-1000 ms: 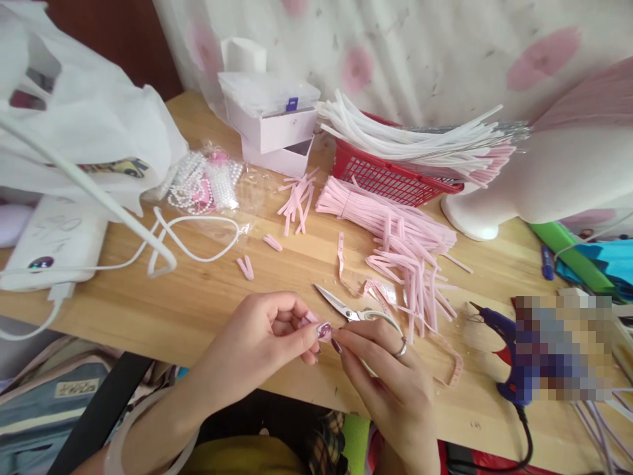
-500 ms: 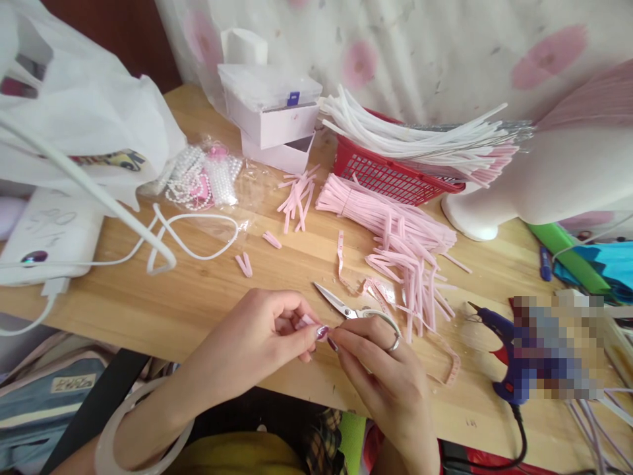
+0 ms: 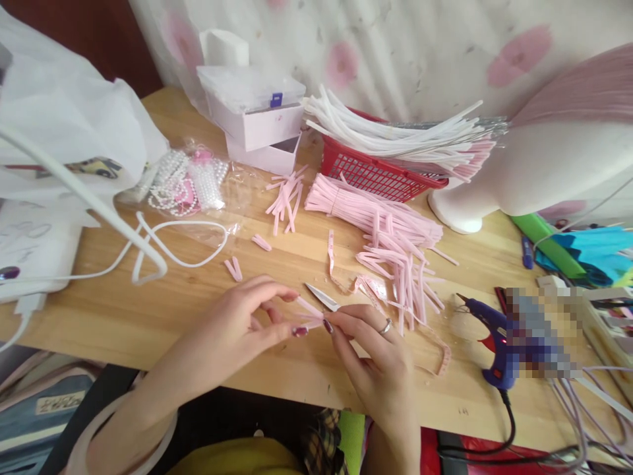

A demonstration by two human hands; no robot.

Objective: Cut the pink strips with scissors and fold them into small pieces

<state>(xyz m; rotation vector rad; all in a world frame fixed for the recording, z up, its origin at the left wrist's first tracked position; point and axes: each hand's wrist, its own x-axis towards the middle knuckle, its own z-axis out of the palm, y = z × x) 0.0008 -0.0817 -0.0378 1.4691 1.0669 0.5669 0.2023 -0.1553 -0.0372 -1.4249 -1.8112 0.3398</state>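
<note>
A short folded pink pipe cleaner point(image 3: 311, 309) spans the space between my hands, its two legs spread into a V. My right hand point(image 3: 373, 349) pinches the folded end between thumb and forefinger. At the other end, my left hand point(image 3: 260, 313) has thumb and forefinger apart, each against one leg; its exact hold is partly hidden. Scissors point(image 3: 321, 297) lie on the table behind my right hand, their handles covered by it. Two more folded pink pieces, one nearer point(image 3: 233, 269) and one farther point(image 3: 262, 243), rest beyond my left hand.
Pink pipe cleaners lie in a bundle point(image 3: 346, 201), a bent heap point(image 3: 410, 284) and a short-cut pile point(image 3: 285, 201). Behind stands a red basket point(image 3: 376, 175). A glue gun point(image 3: 487, 323) and tape measure point(image 3: 442, 359) lie right; bagged beads point(image 3: 192, 181) and a white cable point(image 3: 198, 224) lie left.
My left thumb and forefinger have spread apart and drawn back left from my right fingertips. The pink piece's legs now show opened between the hands. The view has shifted slightly right.
</note>
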